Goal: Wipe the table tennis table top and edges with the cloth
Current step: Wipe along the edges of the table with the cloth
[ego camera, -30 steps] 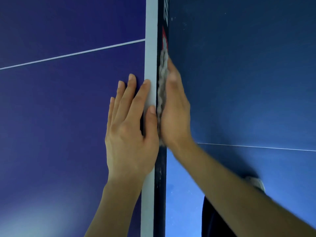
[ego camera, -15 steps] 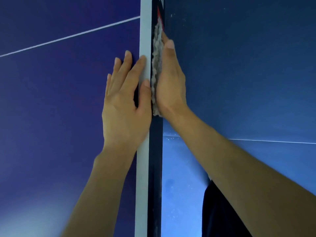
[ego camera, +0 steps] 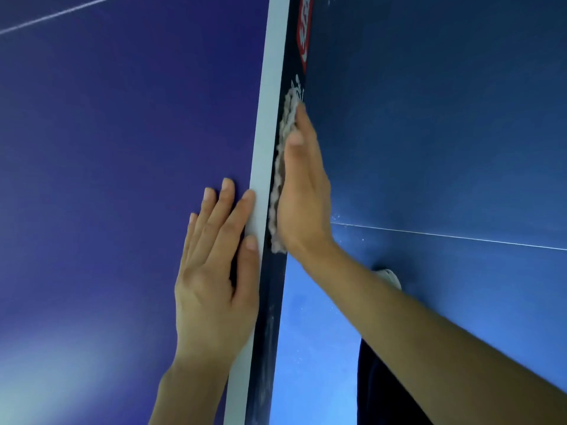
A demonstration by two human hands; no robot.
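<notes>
Wiping is under way on the side edge [ego camera: 265, 348]: grey cloth [ego camera: 287, 124] is pressed against it by the right hand [ego camera: 303, 197], fingers straight. Left hand [ego camera: 211, 271] is laid flat on the worktop [ego camera: 107, 179], nothing gripped. Dusty streaks lower down are judged unwiped.

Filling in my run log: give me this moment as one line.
stage: edge wipe | right hand: flat, pressing cloth against dark side edge | left hand: flat on table top, thumb along white border

- The cloth [ego camera: 288, 118] shows only a nubbly strip; the right hand [ego camera: 302, 204] covers the rest.
- The red logo [ego camera: 305, 35] on the side edge [ego camera: 274, 289] runs off the top, unreadable.
- A white shape [ego camera: 388, 276], perhaps a shoe, is half-hidden behind the forearm [ego camera: 429, 329].
</notes>
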